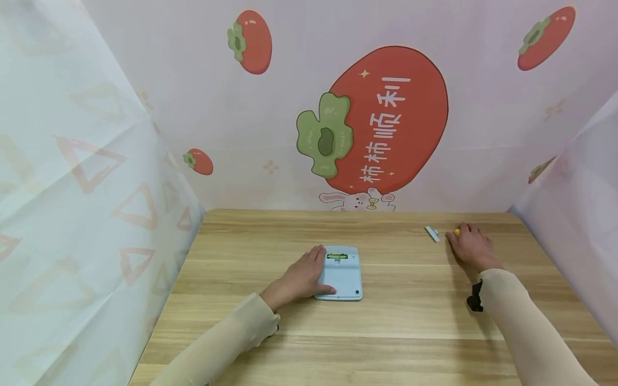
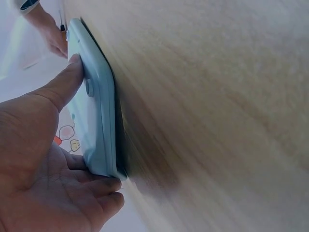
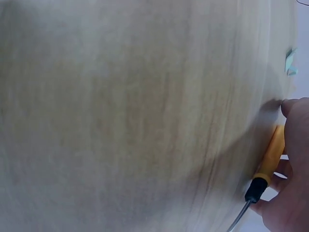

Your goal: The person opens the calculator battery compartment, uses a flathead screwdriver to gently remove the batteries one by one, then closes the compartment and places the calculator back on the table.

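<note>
A pale blue flat device [image 1: 340, 279], seemingly a calculator, lies back side up, a green battery [image 1: 337, 256] showing in its uncovered compartment. My left hand [image 1: 304, 273] grips it by the left side, thumb near the front edge and fingers at the far edge. In the left wrist view the thumb presses on the device's back and the fingers reach round its end. My right hand [image 1: 472, 246] is over a screwdriver [image 3: 270, 157] with an orange handle, fingers curled about the handle. Left of this hand lies a small pale blue battery cover [image 1: 432, 234].
Everything rests on a wood-grain table [image 1: 386, 343]. A white back wall [image 1: 217, 107] with printed persimmons stands at its far edge, and printed sheets rise on the left and right. A black band [image 1: 475, 297] sits at my right wrist.
</note>
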`<state>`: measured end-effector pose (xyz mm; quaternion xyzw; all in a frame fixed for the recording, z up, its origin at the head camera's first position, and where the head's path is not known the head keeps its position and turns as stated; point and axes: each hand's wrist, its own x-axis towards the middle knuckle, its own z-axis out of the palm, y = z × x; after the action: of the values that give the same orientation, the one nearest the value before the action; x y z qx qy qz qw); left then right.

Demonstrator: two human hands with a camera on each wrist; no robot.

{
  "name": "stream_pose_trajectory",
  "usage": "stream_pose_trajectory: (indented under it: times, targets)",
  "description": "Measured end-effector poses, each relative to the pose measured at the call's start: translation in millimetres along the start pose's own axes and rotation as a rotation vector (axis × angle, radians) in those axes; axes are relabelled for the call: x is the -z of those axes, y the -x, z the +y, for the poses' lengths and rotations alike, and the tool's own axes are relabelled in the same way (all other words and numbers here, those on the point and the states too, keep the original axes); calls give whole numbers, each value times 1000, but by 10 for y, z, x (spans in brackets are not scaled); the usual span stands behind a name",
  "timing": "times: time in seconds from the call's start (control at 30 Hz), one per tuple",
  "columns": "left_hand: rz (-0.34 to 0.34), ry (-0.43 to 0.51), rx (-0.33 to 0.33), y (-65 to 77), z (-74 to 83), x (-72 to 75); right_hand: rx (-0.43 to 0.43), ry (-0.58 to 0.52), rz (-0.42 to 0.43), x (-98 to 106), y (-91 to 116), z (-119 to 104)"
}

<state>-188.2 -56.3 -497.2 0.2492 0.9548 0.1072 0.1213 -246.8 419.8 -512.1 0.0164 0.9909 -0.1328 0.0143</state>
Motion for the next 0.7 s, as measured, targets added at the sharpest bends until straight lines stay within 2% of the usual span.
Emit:
stream_pose_trajectory:
  times: [0.53, 0.7]
  targets:
    - [6, -1, -7, 15, 1, 4, 10, -20, 33, -89, -9, 50]
    - [-11, -8, -1, 20, -11, -3, 14, -19, 46, -98, -9, 55]
